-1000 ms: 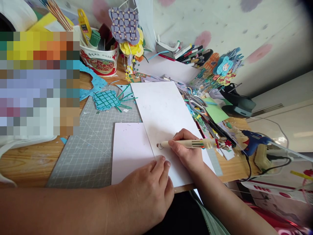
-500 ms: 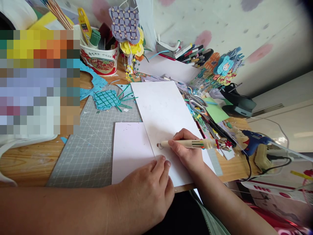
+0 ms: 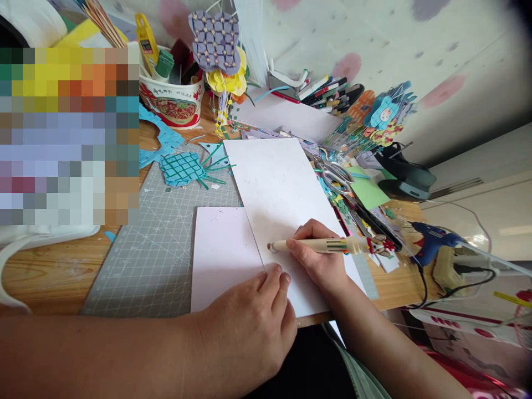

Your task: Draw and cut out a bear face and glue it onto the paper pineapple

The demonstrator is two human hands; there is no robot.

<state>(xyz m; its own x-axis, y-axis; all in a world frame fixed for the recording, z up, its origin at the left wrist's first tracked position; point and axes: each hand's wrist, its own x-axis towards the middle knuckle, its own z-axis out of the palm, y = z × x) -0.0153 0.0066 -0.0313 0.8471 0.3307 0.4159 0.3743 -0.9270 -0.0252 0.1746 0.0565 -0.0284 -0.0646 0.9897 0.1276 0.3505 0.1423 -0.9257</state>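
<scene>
My right hand (image 3: pixel 318 257) grips a thick cream multi-colour pen (image 3: pixel 328 245) with a red and white figure on its end. The tip touches a white sheet of paper (image 3: pixel 278 177) beside a small dark round drawn mark (image 3: pixel 272 249). My left hand (image 3: pixel 260 310) rests on the sheet's lower left edge, its fingers bent over and holding nothing. Under that sheet lies a second white sheet (image 3: pixel 222 249) with a few short dark marks near its top. Both sheets lie on a grey cutting mat (image 3: pixel 141 249).
A teal woven paper piece (image 3: pixel 183 169) lies on the mat. Behind stands a paper tub (image 3: pixel 172 102) of tools. Scissors (image 3: pixel 334 176), paper scraps and a green sheet (image 3: pixel 369 188) crowd the right side, near a blue glue gun (image 3: pixel 434 241). Pens (image 3: pixel 328 91) stand at the back.
The view has shifted very slightly. Both hands, the pen and the sheets stay practically where they were.
</scene>
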